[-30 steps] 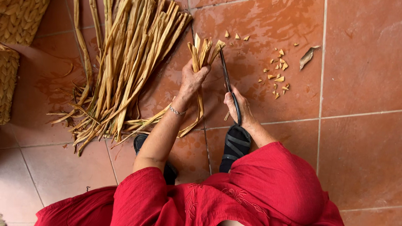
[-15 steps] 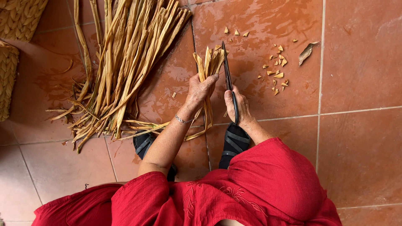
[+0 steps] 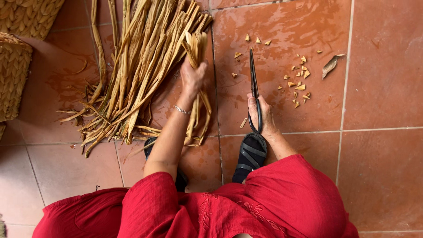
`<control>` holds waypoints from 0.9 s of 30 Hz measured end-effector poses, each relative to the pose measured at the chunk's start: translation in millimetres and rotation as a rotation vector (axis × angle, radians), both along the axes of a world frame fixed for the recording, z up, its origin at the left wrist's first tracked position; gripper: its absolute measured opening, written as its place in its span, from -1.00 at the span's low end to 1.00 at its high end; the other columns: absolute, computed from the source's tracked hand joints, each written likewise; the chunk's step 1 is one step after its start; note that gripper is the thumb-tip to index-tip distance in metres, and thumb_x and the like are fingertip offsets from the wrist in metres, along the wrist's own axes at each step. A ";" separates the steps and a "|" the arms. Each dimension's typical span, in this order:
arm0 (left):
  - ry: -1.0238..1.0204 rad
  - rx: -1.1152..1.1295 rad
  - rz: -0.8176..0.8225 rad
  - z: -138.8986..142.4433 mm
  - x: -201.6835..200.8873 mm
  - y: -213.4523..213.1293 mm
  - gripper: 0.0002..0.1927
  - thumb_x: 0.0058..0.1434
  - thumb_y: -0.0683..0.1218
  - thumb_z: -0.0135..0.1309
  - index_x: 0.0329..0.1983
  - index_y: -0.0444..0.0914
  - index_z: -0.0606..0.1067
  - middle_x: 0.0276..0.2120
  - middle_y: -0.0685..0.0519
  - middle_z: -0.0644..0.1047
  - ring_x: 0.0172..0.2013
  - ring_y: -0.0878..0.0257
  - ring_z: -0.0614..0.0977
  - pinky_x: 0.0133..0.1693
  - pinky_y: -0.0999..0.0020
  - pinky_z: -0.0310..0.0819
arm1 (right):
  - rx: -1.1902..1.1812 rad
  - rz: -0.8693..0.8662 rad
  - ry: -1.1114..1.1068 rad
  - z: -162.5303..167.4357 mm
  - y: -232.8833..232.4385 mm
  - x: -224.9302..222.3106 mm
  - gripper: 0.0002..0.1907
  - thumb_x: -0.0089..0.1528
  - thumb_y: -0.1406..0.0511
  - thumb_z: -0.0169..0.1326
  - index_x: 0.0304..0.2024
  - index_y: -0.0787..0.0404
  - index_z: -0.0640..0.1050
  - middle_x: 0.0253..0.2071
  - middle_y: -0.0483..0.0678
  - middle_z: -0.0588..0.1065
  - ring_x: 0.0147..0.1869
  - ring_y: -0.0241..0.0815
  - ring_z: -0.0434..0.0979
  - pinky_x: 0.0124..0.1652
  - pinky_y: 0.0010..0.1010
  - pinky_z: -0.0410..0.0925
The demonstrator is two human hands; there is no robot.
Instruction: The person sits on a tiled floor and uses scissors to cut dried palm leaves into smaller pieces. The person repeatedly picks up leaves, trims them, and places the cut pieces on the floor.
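So since half a second back the left hand [image 3: 193, 78] has swung its small bunch of pale dried reed strips [image 3: 196, 66] leftward, away from the long black scissors [image 3: 254, 90] and over toward the big heap of tan dried stalks [image 3: 141, 66] lying on the terracotta tiled floor [image 3: 383, 88]. The left fingers are wrapped tight around the bunch near its top end, with the loose tails hanging down past the wrist and its thin silver bracelet [image 3: 181, 109]. The right hand [image 3: 261, 115] has the scissors by the loops, blades closed and pointing away from the body, not touching any strips now — bunch and blades are apart. Scattered little tan cut-off bits [image 3: 297, 83] lie on the tile to the right of the blades, so my read is that the ends of this bunch are already snipped and it's headed for the pile. How much of the heap is trimmed versus waiting I can't tell — it all looks alike from up here. Woven straw basketwork [image 3: 17, 44] sits at the far left edge, and a black sandal [image 3: 251, 154] pokes out from under the red dress [image 3: 264, 202].
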State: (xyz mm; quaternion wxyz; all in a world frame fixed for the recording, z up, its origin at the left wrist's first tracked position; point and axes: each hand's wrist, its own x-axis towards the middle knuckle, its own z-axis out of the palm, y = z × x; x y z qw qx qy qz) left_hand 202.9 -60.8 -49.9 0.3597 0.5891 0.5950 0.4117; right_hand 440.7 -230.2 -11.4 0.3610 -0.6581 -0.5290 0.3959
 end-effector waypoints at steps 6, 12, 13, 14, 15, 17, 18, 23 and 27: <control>0.649 -0.067 0.118 -4.9 -0.7 69.6 -0.80 0.01 -0.17 0.38 -0.30 -0.18 0.60 -0.41 0.04 0.53 -0.34 0.16 0.57 -0.29 0.15 0.53 | -0.147 -0.025 0.112 -4.3 -5.6 -4.4 -0.43 0.43 -0.06 -0.14 0.07 0.31 0.51 -0.50 -0.11 0.43 -0.42 -0.32 0.47 -0.38 -0.42 0.38; 0.778 0.022 0.140 -1.0 5.7 78.9 -0.88 -0.02 -0.15 0.36 -0.44 -0.15 0.62 -0.45 0.02 0.52 -0.35 0.16 0.52 -0.37 0.16 0.51 | -0.138 0.091 0.106 -7.4 -8.8 -1.9 -0.37 0.45 -0.08 -0.22 0.17 0.33 0.45 -0.53 -0.11 0.41 -0.43 -0.30 0.49 -0.35 -0.41 0.41; 0.689 -0.082 0.103 0.0 4.2 76.1 -0.92 0.07 -0.16 0.28 -0.37 -0.15 0.61 -0.42 0.04 0.54 -0.38 0.17 0.53 -0.37 0.20 0.52 | -0.137 0.092 0.100 -8.4 -9.0 -3.1 -0.36 0.44 -0.08 -0.23 0.19 0.33 0.44 -0.53 -0.10 0.41 -0.42 -0.29 0.50 -0.33 -0.40 0.42; 0.599 -0.183 0.065 2.3 3.1 72.4 -0.95 0.16 -0.17 0.21 -0.31 -0.15 0.60 -0.40 0.06 0.57 -0.41 0.18 0.54 -0.36 0.24 0.52 | -0.134 0.092 0.094 -9.5 -7.8 -4.4 -0.35 0.44 -0.09 -0.24 0.21 0.32 0.44 -0.52 -0.10 0.42 -0.41 -0.27 0.51 -0.31 -0.40 0.42; 0.508 -0.283 0.026 5.5 2.6 67.1 -0.94 0.25 -0.18 0.13 -0.25 -0.16 0.58 -0.38 0.08 0.60 -0.44 0.20 0.55 -0.36 0.28 0.53 | -0.132 0.092 0.088 -10.2 -6.7 -5.6 -0.34 0.44 -0.10 -0.25 0.23 0.31 0.43 -0.52 -0.10 0.43 -0.40 -0.26 0.52 -0.29 -0.39 0.43; 0.114 -0.180 -0.106 13.7 2.1 45.1 -0.93 0.32 -0.09 0.20 -0.21 -0.18 0.59 -0.35 0.05 0.63 -0.40 0.28 0.61 -0.38 0.39 0.61 | -0.068 0.127 0.063 -10.0 -5.3 -6.8 -0.32 0.46 -0.10 -0.28 0.28 0.32 0.39 -0.48 -0.09 0.45 -0.34 -0.23 0.54 -0.23 -0.37 0.43; -0.083 -0.129 -0.171 18.6 3.4 32.5 -0.87 0.36 -0.05 0.23 -0.20 -0.20 0.59 -0.33 0.04 0.64 -0.37 0.32 0.64 -0.38 0.44 0.66 | -0.036 0.145 0.051 -9.9 -3.3 -7.2 -0.32 0.47 -0.10 -0.29 0.30 0.32 0.38 -0.46 -0.08 0.46 -0.32 -0.21 0.54 -0.20 -0.36 0.42; -0.521 -0.622 -0.112 38.8 32.6 -32.1 -0.86 0.23 -0.14 0.24 -0.23 -0.32 0.60 -0.47 0.02 0.60 -0.55 0.34 0.57 -0.56 0.44 0.49 | 0.029 0.139 0.062 -3.5 5.3 -10.3 -0.31 0.48 -0.09 -0.31 0.35 0.32 0.33 -0.40 -0.07 0.48 -0.26 -0.20 0.56 -0.17 -0.35 0.43; -0.640 -0.668 -0.123 43.8 45.4 -51.1 -0.83 0.23 -0.15 0.24 -0.19 -0.36 0.62 -0.46 0.04 0.63 -0.54 0.38 0.59 -0.54 0.46 0.47 | 0.040 0.121 0.055 3.6 7.9 -8.9 -0.33 0.49 -0.08 -0.30 0.36 0.33 0.31 -0.42 -0.06 0.46 -0.27 -0.20 0.56 -0.16 -0.36 0.44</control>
